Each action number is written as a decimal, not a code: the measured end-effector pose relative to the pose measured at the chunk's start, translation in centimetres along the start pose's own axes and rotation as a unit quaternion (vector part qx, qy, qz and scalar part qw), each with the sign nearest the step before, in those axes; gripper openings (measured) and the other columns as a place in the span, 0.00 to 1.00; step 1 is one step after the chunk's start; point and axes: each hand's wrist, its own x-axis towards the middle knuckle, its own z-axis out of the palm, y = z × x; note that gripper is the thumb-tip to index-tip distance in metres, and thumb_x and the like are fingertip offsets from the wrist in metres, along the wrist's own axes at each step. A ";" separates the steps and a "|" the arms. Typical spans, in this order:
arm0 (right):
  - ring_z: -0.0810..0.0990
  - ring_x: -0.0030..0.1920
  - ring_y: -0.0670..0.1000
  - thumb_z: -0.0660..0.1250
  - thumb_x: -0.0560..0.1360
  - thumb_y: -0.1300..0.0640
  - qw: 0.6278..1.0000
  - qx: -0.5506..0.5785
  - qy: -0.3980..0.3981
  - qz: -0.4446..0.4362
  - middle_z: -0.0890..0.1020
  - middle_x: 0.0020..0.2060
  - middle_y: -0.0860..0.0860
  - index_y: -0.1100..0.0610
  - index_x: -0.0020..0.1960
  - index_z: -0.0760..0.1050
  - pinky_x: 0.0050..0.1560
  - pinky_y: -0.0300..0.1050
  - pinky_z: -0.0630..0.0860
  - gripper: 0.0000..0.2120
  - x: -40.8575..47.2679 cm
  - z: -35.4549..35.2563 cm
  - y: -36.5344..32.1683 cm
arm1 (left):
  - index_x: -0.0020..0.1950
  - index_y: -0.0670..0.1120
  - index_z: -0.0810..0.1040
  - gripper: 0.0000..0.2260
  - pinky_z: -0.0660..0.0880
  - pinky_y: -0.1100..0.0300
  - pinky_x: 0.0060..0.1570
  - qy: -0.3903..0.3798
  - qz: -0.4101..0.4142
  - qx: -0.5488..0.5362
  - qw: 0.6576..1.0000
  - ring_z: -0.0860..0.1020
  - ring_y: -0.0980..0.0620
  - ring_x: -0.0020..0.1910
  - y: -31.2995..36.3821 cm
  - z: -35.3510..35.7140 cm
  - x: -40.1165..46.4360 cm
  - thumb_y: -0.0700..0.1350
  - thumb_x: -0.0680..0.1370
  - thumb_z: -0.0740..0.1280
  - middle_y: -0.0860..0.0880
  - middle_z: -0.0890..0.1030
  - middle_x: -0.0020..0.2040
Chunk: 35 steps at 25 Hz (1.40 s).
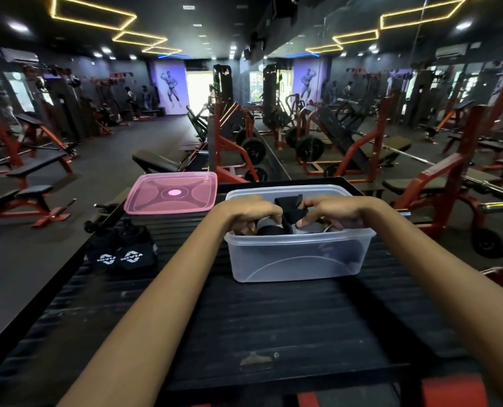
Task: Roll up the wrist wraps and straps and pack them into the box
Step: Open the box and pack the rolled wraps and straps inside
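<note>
A clear plastic box (pixel 297 259) stands on the black ribbed platform (pixel 273 318). Both my hands reach into it from the near side. My left hand (pixel 250 214) curls its fingers round a grey and black rolled wrap (pixel 269 227) at the box's left. My right hand (pixel 329 211) pinches a black strap (pixel 291 208) that rises between the two hands above the rim. More dark fabric lies lower in the box, partly hidden by my fingers. Two black wraps with white logos (pixel 121 257) lie on the platform to the left of the box.
The pink lid (pixel 172 193) lies flat at the platform's far left, behind the loose wraps. A black tripod-like rod (pixel 103 215) sits by the left edge. Red and black gym benches and machines fill the floor around, with a mirror wall on the right.
</note>
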 end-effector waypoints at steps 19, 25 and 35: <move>0.76 0.37 0.50 0.68 0.76 0.57 0.936 -0.351 0.025 0.032 0.78 0.39 0.51 0.58 0.50 0.79 0.32 0.38 0.72 0.06 2.0 2.2 -1.6 | 0.71 0.41 0.63 0.22 0.70 0.54 0.51 -0.021 -0.054 0.294 0.954 0.73 0.43 0.61 -0.5 1.2 1.3 0.50 0.80 0.62 0.41 0.72 0.66; 0.78 0.45 0.56 0.65 0.73 0.62 0.895 -0.440 0.056 0.031 0.81 0.48 0.58 0.61 0.52 0.78 0.44 0.46 0.74 0.09 3.1 2.9 -1.4 | 0.71 0.42 0.60 0.26 0.73 0.52 0.55 -0.005 -0.058 0.280 0.958 0.74 0.44 0.59 -0.8 1.1 1.3 0.49 0.78 0.65 0.41 0.72 0.64; 0.79 0.40 0.51 0.68 0.72 0.67 0.913 -0.377 0.143 -0.059 0.83 0.41 0.52 0.58 0.47 0.81 0.34 0.39 0.75 0.07 1.5 2.3 -1.3 | 0.49 0.40 0.80 0.07 0.76 0.57 0.48 0.143 0.098 0.243 0.954 0.79 0.48 0.46 -1.8 0.7 0.4 0.43 0.74 0.71 0.44 0.82 0.48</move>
